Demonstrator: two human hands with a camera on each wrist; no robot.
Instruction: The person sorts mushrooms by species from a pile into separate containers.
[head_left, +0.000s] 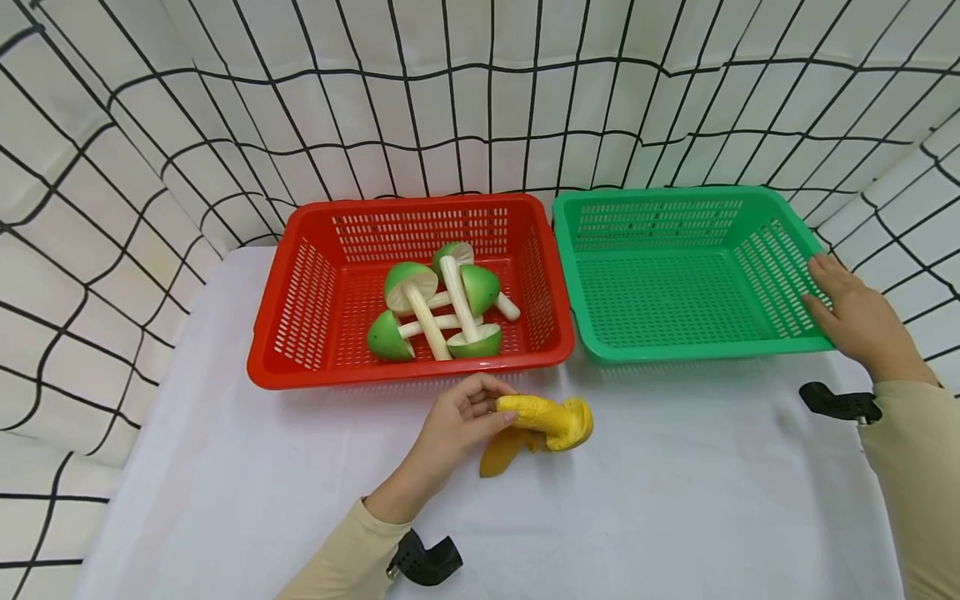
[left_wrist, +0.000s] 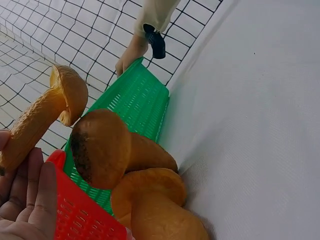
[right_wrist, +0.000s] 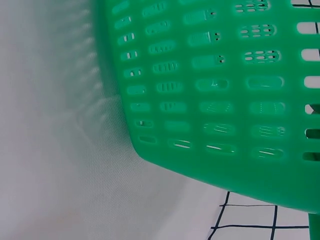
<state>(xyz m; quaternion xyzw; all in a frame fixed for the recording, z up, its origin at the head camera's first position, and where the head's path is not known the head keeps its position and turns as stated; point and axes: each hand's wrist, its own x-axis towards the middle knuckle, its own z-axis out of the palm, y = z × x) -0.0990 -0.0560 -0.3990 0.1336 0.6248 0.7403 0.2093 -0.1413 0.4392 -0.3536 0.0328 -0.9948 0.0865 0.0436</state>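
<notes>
My left hand (head_left: 468,417) holds a yellow mushroom (head_left: 536,414) by its stem, between thumb and fingers, just in front of the red basket. In the left wrist view, the held mushroom (left_wrist: 42,115) has its cap up and away from the palm. Beneath it on the cloth lie more yellow mushrooms (left_wrist: 150,200), one with a dark patch on its cap (left_wrist: 102,147); in the head view they are mostly hidden. My right hand (head_left: 862,317) rests on the right rim of the green basket (head_left: 697,350), its fingers fairly straight. The right wrist view shows only the basket's outer wall (right_wrist: 215,115).
A red basket (head_left: 408,379) holds several green-capped mushrooms (head_left: 480,287) with white stems. It stands at the left, beside the green basket. A black wire grid (head_left: 487,75) over white cloth rises behind and at both sides. White cloth (head_left: 675,500) covers the table.
</notes>
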